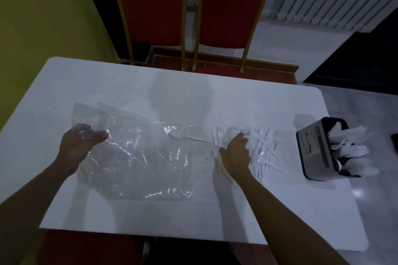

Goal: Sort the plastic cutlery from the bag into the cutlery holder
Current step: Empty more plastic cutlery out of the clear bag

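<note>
Closest is the near edge of the white table (150, 228), with both arms reaching over it. At the left, the left hand (79, 144) has its fingers curled round a bunched corner of the clear plastic bag (137, 157), apparently to pin it flat and out of the way while the other hand works. The bag lies crumpled and almost emptied. One lone spoon (178, 134) is at its far right edge, though I cannot tell whether it sits inside the film or on it. Just right of the bag, the right hand (235, 155) rests on the heap of cutlery (265, 146), fingers bent down among the pieces as if raking some together. I cannot tell whether they have closed on anything. The heap is thin, white and tangled, mostly forks with tines pointing far, plus a spoon or two, so picking out a single type looks fiddly. Well right of it, near the table's right edge, the black cutlery holder (316, 150) already bristles with white forks and spoons within easy reach.
</note>
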`<state>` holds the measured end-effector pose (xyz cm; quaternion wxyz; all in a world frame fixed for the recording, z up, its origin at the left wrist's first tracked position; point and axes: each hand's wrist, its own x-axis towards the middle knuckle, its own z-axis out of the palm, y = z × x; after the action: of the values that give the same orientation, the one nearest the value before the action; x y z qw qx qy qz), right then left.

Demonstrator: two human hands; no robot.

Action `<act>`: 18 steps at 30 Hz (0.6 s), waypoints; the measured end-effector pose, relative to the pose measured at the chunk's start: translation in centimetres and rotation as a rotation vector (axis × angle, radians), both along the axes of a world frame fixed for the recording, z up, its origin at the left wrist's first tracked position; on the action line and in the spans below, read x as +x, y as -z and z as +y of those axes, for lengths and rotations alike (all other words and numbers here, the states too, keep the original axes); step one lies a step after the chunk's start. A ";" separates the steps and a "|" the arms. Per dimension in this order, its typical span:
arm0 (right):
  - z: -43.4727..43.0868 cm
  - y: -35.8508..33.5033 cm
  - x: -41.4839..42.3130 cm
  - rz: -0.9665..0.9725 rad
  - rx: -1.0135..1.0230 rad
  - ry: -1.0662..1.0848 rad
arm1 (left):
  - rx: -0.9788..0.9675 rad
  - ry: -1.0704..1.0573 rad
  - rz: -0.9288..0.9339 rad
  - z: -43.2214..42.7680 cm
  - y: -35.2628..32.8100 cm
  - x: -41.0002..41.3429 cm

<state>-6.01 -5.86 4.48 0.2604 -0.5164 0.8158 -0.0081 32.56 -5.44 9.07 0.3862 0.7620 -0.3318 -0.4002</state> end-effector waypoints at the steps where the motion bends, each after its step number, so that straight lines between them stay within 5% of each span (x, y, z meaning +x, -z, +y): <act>1: -0.5 -0.1 0.7 0.058 -0.067 -0.086 | 0.006 -0.005 -0.021 0.0 0.2 0.1; 5: -2.0 1.2 3.5 0.088 -0.067 -0.464 | 0.044 -0.030 -0.195 0.5 0.6 0.0; 12: -3.6 2.9 4.7 0.151 -0.025 -0.479 | 0.221 -0.214 -0.741 0.8 2.9 1.0; 14: -3.6 3.1 4.3 0.161 -0.038 -0.465 | 0.240 -0.093 -0.821 1.5 4.2 -0.4; 18: -3.3 2.8 3.0 0.196 -0.151 -0.468 | 0.162 0.593 -0.727 3.5 7.3 -7.7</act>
<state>-3.00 -9.12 1.70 0.1357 -0.7074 0.6924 0.0416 24.86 -1.93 1.81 0.0537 0.7526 -0.6164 -0.2252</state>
